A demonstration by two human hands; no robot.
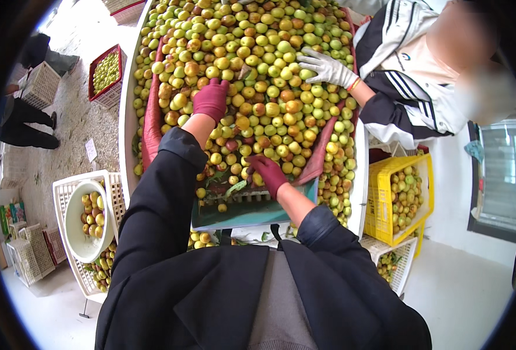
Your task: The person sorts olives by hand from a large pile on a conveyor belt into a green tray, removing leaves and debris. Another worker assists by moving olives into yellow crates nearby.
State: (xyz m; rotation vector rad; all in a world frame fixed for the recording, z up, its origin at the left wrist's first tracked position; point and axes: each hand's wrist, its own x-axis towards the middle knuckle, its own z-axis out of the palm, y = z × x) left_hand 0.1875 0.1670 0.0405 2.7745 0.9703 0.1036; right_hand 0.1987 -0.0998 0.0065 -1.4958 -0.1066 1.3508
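Note:
A deep heap of green and russet jujubes [280, 107] spreads over a white-rimmed sorting table [129, 131] before me. My left hand [210, 101], in a maroon glove, rests on the heap with its fingertips among the fruit; its palm side is hidden. Lower down and to the right, my right hand [267, 175] wears a matching glove. Its fingers bend over jujubes at the heap's front edge, and I cannot tell whether they grip one. Just below lies a green tray [245, 214] with a slotted edge, a green leaf [236, 188] and a few loose jujubes.
Across the right rim, a co-worker's white-gloved hand [325, 68] touches the heap. Red cloth strips [152, 124] flank the fruit. A yellow crate [377, 205] of jujubes stands right; a white basin [75, 218] sits on a white crate [65, 183] left. Another person [28, 127] stands far left.

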